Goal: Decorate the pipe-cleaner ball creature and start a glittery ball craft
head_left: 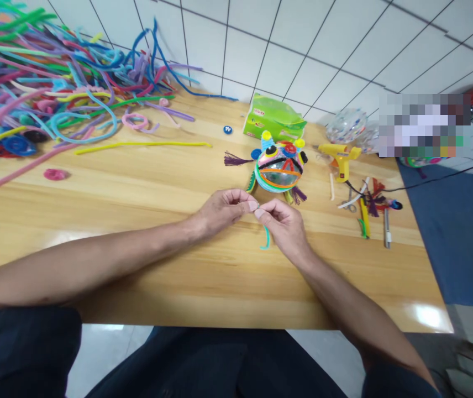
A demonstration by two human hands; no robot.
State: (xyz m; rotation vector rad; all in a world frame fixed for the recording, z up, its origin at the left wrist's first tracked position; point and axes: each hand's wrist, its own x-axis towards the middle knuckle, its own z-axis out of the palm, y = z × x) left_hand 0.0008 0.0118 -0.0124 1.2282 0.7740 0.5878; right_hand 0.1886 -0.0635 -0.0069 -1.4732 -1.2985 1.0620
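My left hand [230,210] and my right hand [284,225] meet fingertip to fingertip above the table, both closed in a pinch. Between them they grip a short turquoise pipe cleaner [267,237], whose curved tail hangs below my right fingers; its pinched end is mostly hidden. Just beyond my hands stands a craft animal figure [280,172] with a clear round body wrapped in coloured pipe cleaners. It has yellow-and-black eyes, a red nose and purple tassels.
A large heap of pipe cleaners [74,83] covers the back left. A yellow pipe cleaner [145,145], a pink coil [56,174] and a blue button [227,130] lie loose. Behind the figure is a green packet [273,119]. Rightward are a yellow glue gun [342,160], scissors [349,203] and a cutter knife [387,229].
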